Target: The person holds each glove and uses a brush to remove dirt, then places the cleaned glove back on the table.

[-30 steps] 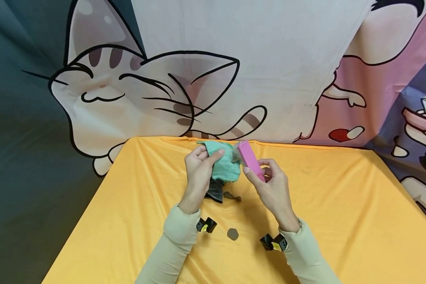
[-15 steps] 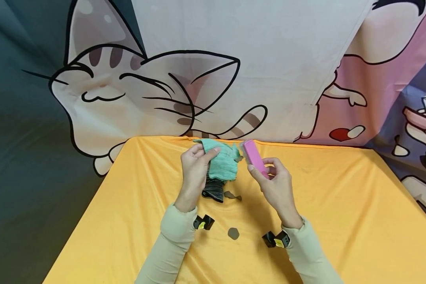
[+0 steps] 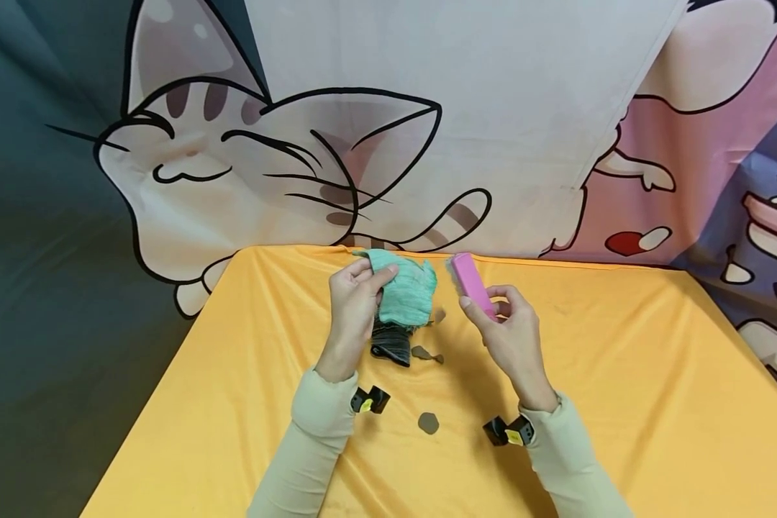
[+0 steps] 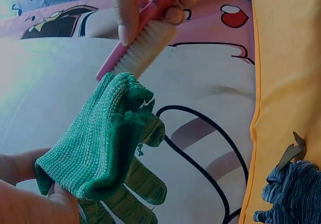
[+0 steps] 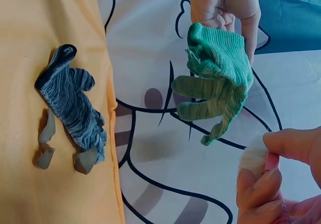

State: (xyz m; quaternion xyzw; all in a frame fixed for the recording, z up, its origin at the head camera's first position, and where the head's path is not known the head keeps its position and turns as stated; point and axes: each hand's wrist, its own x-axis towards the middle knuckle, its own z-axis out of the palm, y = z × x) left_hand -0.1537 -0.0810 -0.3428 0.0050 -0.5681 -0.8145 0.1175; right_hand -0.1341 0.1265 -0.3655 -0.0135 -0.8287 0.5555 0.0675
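Observation:
My left hand pinches the cuff of a green knitted glove between thumb and fingers, raised over the table. In the left wrist view its fingers hang down, and frayed threads show at a torn edge. My right hand grips a pink brush with pale bristles. The bristles face the glove, with a small gap between them in the head view. Below the green glove lies a dark grey streaked glove on the cloth, partly hidden in the head view.
A yellow cloth covers the table. Near the dark glove lie several brownish-grey flat pieces; another roundish piece lies closer to me. A printed cat curtain hangs behind the table's far edge.
The brush has moved right, from against the green glove to apart from it. My left hand shifted slightly left with the glove, then stayed nearly still.

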